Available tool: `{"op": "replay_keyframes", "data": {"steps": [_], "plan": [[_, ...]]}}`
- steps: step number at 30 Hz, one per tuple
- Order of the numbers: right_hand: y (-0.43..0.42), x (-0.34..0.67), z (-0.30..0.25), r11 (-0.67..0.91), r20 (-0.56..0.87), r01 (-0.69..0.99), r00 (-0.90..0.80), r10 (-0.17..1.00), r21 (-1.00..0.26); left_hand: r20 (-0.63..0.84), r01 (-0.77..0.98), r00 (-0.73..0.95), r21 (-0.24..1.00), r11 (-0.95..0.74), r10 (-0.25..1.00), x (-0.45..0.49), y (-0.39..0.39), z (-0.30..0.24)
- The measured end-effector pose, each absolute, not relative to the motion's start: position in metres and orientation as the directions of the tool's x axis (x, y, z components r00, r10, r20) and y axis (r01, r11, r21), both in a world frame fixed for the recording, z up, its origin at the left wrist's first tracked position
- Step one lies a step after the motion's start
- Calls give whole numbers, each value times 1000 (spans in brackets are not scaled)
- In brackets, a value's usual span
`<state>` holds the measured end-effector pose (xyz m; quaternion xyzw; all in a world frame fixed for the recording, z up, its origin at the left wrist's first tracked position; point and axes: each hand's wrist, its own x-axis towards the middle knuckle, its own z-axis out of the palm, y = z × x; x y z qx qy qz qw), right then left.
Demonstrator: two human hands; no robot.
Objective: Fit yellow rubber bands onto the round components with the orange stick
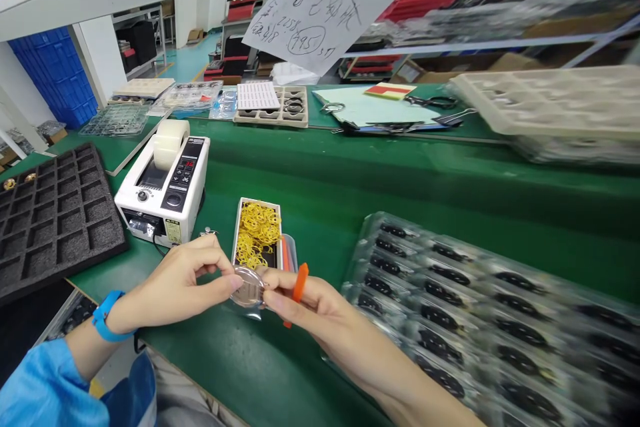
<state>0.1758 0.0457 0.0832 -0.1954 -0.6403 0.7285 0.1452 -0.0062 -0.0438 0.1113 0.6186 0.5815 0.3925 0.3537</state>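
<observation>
One disc was held above the worktop, just in front of the box of yellow bands. Our right hand pinched one edge and our left hand the other, likely to steady it and spare its face. An orange strip crossed our right fingers. The dispenser stood near our left hand, presumably for easy reach.
</observation>
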Motion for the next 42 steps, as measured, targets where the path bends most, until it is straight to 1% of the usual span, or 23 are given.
{"op": "replay_keyframes", "data": {"steps": [8,14,17,19,23,25,27,30,31,33,38,40,42], "plan": [[47,175,83,-138,-110,52,-882,457,-989,70,443,-8,895,-60,997,-6,-44,109],[46,176,81,-116,-108,60,-878,466,-991,149,529,-42,842,-105,988,-1,-45,109],[46,176,80,-121,-110,60,-877,467,-991,209,615,-61,778,-128,976,5,-46,109],[47,176,79,-126,-118,66,-876,468,-990,245,701,-82,703,-118,966,8,-48,108],[49,177,77,-104,-138,99,-860,491,-990,306,855,-174,518,-11,936,6,-50,106],[50,177,76,-81,-133,106,-852,507,-991,375,869,-224,494,10,899,2,-51,106],[50,177,76,-70,-122,101,-854,505,-992,476,846,-236,530,-63,847,0,-51,104],[47,176,78,-85,-111,79,-868,484,-993,576,747,-126,590,-305,808,3,-51,100],[46,176,79,-95,-108,71,-873,475,-993,577,708,-66,602,-369,814,5,-50,98],[44,177,79,-115,-103,57,-887,451,-992,536,640,36,636,-431,844,8,-48,94],[42,180,74,-153,-103,44,-909,404,-987,406,494,175,752,-437,897,5,-44,88],[39,178,72,-198,-122,45,-911,395,-979,390,444,226,775,-451,893,2,-43,87],[36,177,71,-260,-142,42,-915,379,-965,406,414,262,772,-482,876,0,-44,85]]}}
